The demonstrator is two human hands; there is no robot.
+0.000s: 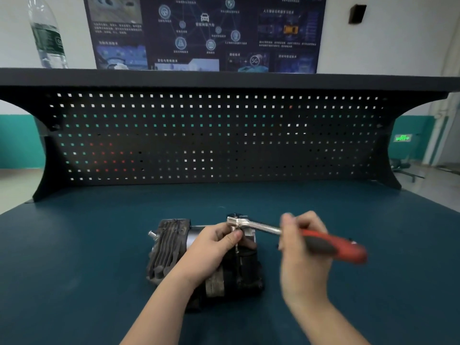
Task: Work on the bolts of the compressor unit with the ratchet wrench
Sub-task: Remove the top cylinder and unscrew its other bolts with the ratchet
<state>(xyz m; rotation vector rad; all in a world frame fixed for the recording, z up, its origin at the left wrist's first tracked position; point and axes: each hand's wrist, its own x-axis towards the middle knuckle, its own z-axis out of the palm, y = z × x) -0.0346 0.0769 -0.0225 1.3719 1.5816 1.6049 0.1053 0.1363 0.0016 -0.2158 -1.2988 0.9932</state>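
Observation:
The compressor unit [169, 247], dark metal with cooling fins on its left end, lies on the blue bench mat near the front centre. A ratchet wrench [263, 226] with a silver head and a red-and-black handle sits on top of the unit, its socket pointing down at the unit's far right side. My left hand [214, 247] lies over the unit and pinches the socket just under the wrench head. My right hand [303, 247] grips the handle, which sticks out to the right. The bolt under the socket is hidden.
A black pegboard back panel [224, 140] rises behind the bench mat [87, 245], with a shelf along its top. A plastic water bottle [47, 33] stands on that shelf at the far left. A dark poster [204, 33] hangs on the wall behind.

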